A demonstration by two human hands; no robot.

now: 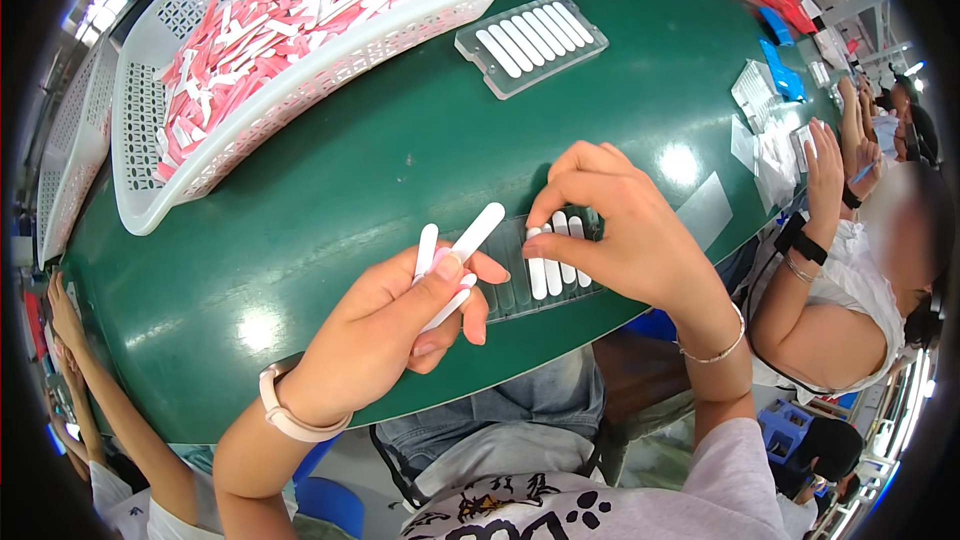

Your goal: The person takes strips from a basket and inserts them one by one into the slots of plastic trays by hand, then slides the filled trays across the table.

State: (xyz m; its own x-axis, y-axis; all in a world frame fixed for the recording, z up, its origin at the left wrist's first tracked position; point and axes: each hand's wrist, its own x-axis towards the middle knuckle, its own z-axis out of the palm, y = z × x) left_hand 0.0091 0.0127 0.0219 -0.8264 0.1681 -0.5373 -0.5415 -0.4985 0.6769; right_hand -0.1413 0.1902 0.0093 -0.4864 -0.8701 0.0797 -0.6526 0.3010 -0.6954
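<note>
My left hand [385, 310] is closed around a few white round-ended strips [478, 232], which look like small nail files and fan out between the thumb and fingers. A clear slotted tray [508, 292] lies on the table just right of it. Several white strips [555, 275] stand side by side in the tray's right part, while the slots nearest my left hand show no strips. Over the tray, my right hand [625, 225] pinches the upper end of the leftmost strip [537, 275] between thumb and finger. Its lower end lies in the tray.
A white perforated basket [300, 105] heaped with pink and white strips [290, 35] stands at the far left. Beyond my hands lies a second clear tray [550, 67] with a row of white strips. Plastic sheets [706, 212] lie to the right, near a co-worker [820, 310]. Another person's arm [125, 390] reaches in at left.
</note>
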